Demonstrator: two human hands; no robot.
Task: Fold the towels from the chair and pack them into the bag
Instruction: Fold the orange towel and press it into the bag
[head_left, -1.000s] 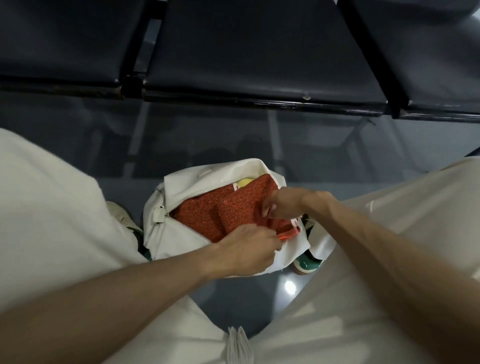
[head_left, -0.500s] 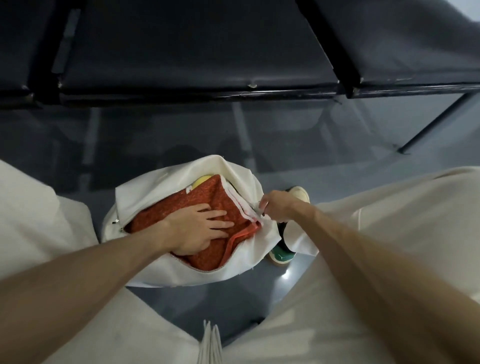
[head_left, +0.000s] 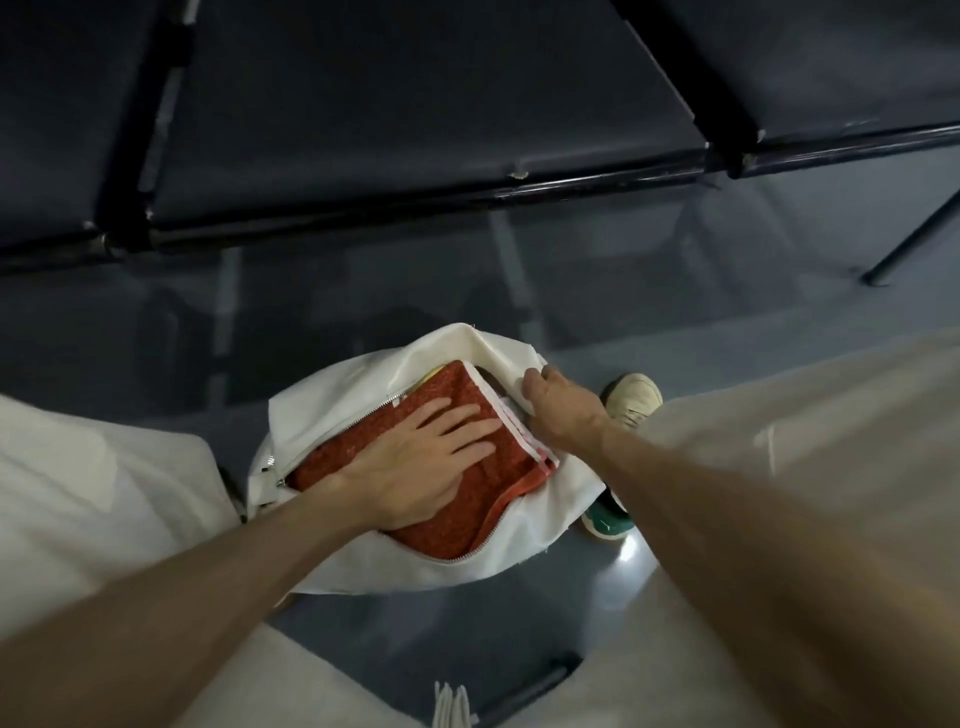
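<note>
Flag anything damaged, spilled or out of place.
Only wear: the chair seat has a pale chipped spot on its front edge. The red towel lies flat in the white bag under the left hand; the right hand grips the bag's rim.

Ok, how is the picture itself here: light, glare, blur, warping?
Head view: dim overall, the seats almost black. Head view: one small glare spot on the floor beside the shoe. Head view: the wide lens bends the rail and stretches the forearms, which look soft near the frame's edges. Head view: towel, left hand and bag at centre are fairly sharp.
</note>
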